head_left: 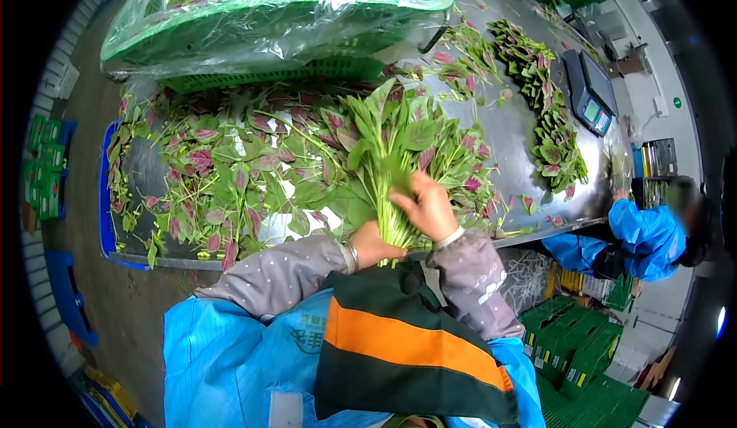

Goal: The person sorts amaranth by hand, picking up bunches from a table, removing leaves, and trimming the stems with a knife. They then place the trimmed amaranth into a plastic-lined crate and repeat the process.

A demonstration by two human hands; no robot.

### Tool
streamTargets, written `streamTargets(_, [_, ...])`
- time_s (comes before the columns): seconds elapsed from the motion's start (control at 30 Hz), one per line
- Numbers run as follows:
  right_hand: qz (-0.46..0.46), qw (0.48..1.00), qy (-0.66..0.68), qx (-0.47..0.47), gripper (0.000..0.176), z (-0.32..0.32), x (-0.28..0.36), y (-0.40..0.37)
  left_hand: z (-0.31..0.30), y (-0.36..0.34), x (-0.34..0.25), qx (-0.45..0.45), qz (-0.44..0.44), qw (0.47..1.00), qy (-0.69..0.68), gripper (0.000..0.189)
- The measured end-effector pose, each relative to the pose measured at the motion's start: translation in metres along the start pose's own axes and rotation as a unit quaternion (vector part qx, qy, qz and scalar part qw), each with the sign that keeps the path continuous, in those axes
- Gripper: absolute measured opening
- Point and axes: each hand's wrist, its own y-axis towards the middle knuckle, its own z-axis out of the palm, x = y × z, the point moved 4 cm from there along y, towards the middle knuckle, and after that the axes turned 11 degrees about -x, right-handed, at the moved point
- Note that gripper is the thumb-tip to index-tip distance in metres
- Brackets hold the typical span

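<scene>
An upright bunch of amaranth greens [391,140], with green and purple leaves and pale stems, stands in front of my body at the table's near edge. My left hand [375,245] is closed round the stems near their lower ends. Higher up, my right hand [430,207] grips the bunch from the right side, its thumb lying against the stems and its other fingers partly hidden. Loose amaranth leaves [230,175] are spread over the metal table to the left of the bunch, and more purple-green leaves lie just behind my right hand.
A green crate [276,33] lined with clear plastic holds more greens at the back. Bunches in a row [541,98] lie on the metal table [503,132], beside a digital scale [591,94]. A person in blue [649,236] is at the right; stacked green crates [572,343] stand below.
</scene>
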Motion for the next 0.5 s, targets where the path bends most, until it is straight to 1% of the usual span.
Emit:
streamTargets(0.03, [-0.04, 0.995, -0.071, 0.051, 0.026, 0.004, 0.005, -0.005, -0.001, 0.0, 0.0, 0.007, -0.014, 1.0, 0.006, 0.027])
streamTargets(0.07, [-0.024, 0.987, 0.033, 0.155, 0.025, 0.005, 0.012, -0.017, -0.004, 0.003, 0.004, 0.01, 0.059, 0.993, 0.101, 0.028])
streamTargets(0.1, [-0.006, 0.957, 0.136, 0.255, 0.024, -0.002, 0.03, -0.027, -0.007, 0.009, 0.016, 0.014, 0.131, 0.972, 0.193, 0.029])
streamTargets(0.13, [-0.038, 0.918, 0.223, 0.325, 0.023, -0.011, 0.048, -0.036, -0.003, 0.01, 0.016, 0.021, 0.04, 0.998, -0.039, 0.032])
streamTargets(0.17, [-0.068, 0.866, 0.328, 0.371, 0.021, -0.024, 0.064, -0.037, 0.001, 0.012, 0.015, 0.006, -0.048, 0.961, -0.273, 0.035])
streamTargets(0.23, [-0.053, 0.873, 0.394, 0.283, 0.025, -0.068, 0.058, -0.03, 0.001, 0.007, 0.011, -0.011, -0.029, 0.992, -0.122, 0.038])
streamTargets(0.27, [-0.041, 0.839, 0.521, 0.151, 0.031, -0.085, 0.037, -0.027, 0.001, 0.006, 0.008, 0.0, -0.031, 0.992, -0.121, 0.033])
streamTargets(0.3, [0.032, 0.78, 0.624, 0.023, 0.038, -0.098, 0.015, -0.02, 0.0, 0.005, 0.006, 0.021, -0.056, 0.989, -0.137, 0.032])
streamTargets(0.33, [0.07, 0.703, 0.699, -0.115, 0.044, -0.111, -0.006, -0.016, -0.002, 0.004, 0.002, 0.043, -0.08, 0.984, -0.152, 0.032])
streamTargets(0.37, [0.165, 0.603, 0.743, -0.238, 0.05, -0.118, -0.025, -0.014, -0.004, 0.003, -0.004, 0.065, -0.103, 0.978, -0.166, 0.032])
streamTargets(0.4, [0.254, 0.747, 0.536, -0.3, 0.054, -0.121, -0.045, -0.025, -0.006, -0.002, -0.019, 0.067, -0.111, 0.977, -0.168, 0.029])
streamTargets(0.43, [0.326, 0.834, 0.289, -0.339, 0.058, -0.122, -0.073, -0.04, -0.007, -0.007, -0.039, 0.082, -0.106, 0.967, -0.217, 0.031])
streamTargets(0.47, [0.255, 0.888, 0.105, -0.369, 0.052, -0.115, -0.1, -0.055, -0.009, -0.013, -0.061, 0.096, -0.102, 0.953, -0.267, 0.033])
streamTargets(0.5, [0.14, 0.911, -0.068, -0.381, 0.036, -0.113, -0.093, -0.064, -0.01, -0.021, -0.081, 0.108, -0.1, 0.936, -0.318, 0.034])
